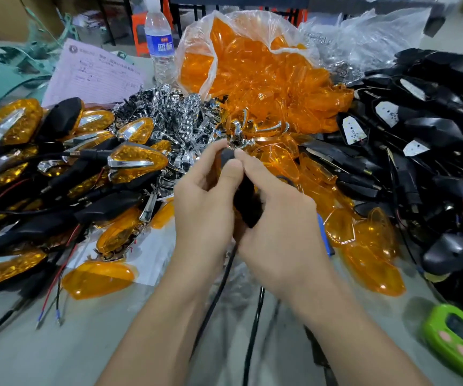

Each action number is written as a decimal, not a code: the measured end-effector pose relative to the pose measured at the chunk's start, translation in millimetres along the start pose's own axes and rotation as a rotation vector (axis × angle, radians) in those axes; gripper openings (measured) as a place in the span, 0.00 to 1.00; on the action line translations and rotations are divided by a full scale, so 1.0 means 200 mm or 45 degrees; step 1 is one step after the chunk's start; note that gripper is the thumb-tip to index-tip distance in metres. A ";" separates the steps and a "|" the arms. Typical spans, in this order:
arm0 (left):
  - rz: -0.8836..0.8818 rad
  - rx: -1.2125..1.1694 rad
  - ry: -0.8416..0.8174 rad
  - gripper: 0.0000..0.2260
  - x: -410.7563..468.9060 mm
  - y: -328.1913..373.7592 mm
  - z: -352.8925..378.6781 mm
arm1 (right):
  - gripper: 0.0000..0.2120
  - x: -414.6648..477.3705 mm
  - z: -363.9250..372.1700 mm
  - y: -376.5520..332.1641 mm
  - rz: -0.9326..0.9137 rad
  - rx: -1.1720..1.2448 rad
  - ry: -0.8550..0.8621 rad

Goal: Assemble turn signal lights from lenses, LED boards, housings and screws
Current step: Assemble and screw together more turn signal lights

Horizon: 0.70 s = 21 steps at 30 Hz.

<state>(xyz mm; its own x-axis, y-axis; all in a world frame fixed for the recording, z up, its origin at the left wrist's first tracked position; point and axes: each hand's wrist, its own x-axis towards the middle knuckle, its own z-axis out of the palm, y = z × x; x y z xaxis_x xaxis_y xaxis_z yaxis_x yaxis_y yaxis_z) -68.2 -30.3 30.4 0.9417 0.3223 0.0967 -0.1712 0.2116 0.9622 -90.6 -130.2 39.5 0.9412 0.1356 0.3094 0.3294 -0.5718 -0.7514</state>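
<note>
Both hands meet at the table's middle around one black housing [245, 200], its cable hanging down toward me. My left hand [206, 201] grips the housing from the left, thumb on top. My right hand [276, 215] grips it from the right, and its fingertips reach a chrome reflector piece [235, 140] at the housing's far tip. Loose orange lenses [363, 246] lie to the right, and more fill a clear bag [252, 59]. A chrome reflector heap [174, 115] sits behind the hands. Finished orange-and-black lights [43, 168] pile up on the left.
Black housings with white LED boards [419, 140] crowd the right side. A water bottle [159, 43] and a paper form [94, 73] stand at the back left. A green device [458, 338] lies at the near right corner. Red and black wires [55, 296] trail at the near left.
</note>
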 end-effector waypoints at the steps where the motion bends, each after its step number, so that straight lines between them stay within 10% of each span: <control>1: -0.119 -0.120 -0.028 0.11 0.02 0.01 0.00 | 0.34 0.03 -0.01 -0.02 0.002 -0.037 -0.043; 9: -0.219 -0.452 0.067 0.07 0.11 0.00 -0.16 | 0.32 0.12 -0.01 -0.08 -0.043 0.359 -0.328; 11: -0.228 -0.404 0.135 0.07 0.17 0.01 -0.21 | 0.20 0.13 0.01 -0.02 0.119 0.542 -0.027; 13: -0.262 -0.405 0.130 0.08 0.23 0.02 -0.27 | 0.11 0.12 0.03 0.03 0.124 0.154 0.083; 17: -0.315 -0.397 0.030 0.09 0.26 -0.02 -0.31 | 0.10 0.05 0.13 0.08 -0.125 -0.560 -0.593; 21: -0.394 -0.363 -0.023 0.09 0.27 -0.04 -0.30 | 0.07 0.03 0.17 0.11 -0.146 -0.654 -0.457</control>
<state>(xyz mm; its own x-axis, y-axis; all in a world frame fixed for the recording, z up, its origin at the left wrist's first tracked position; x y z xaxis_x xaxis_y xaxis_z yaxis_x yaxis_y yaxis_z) -32.3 40.4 12.7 0.9658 0.1873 -0.1791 0.0500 0.5437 0.8378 -75.5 -114.6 4.2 0.8979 0.4311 0.0895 0.4357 -0.8406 -0.3218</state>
